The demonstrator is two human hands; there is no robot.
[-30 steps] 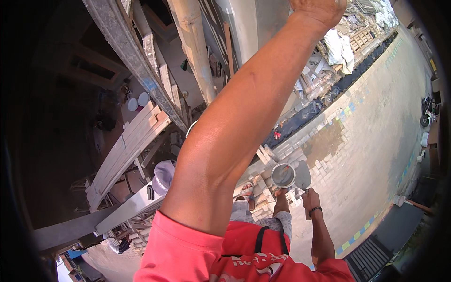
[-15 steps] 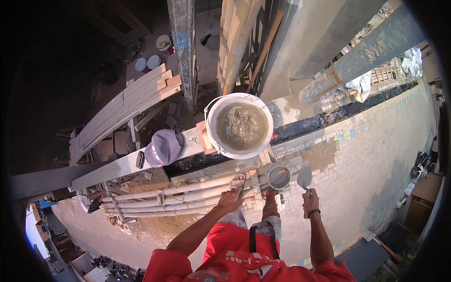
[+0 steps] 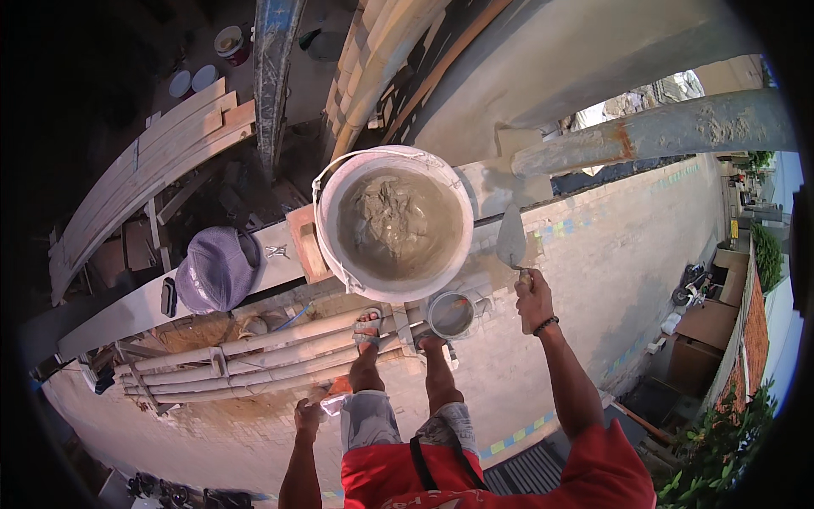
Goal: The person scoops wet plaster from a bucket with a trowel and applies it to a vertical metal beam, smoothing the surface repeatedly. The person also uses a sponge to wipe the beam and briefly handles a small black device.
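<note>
My right hand grips the handle of a pointed trowel, its blade held to the right of a large white bucket of grey wet mortar. Lower down, my left hand hangs near my left thigh with fingers curled, beside a small white-and-orange item; whether it grips that is unclear. A smaller pail sits by my feet, below the bucket. The bucket rests on a ledge, with a purple-grey hat and a small black object to its left.
I stand on bamboo poles above a paved ground. A metal post, upright bamboo and a stained pipe surround the ledge. Stacked planks lie at left, and a motorbike stands at far right.
My left arm has come down from high up to beside my thigh. My right hand has raised the trowel closer to the large bucket, and the view has shifted.
</note>
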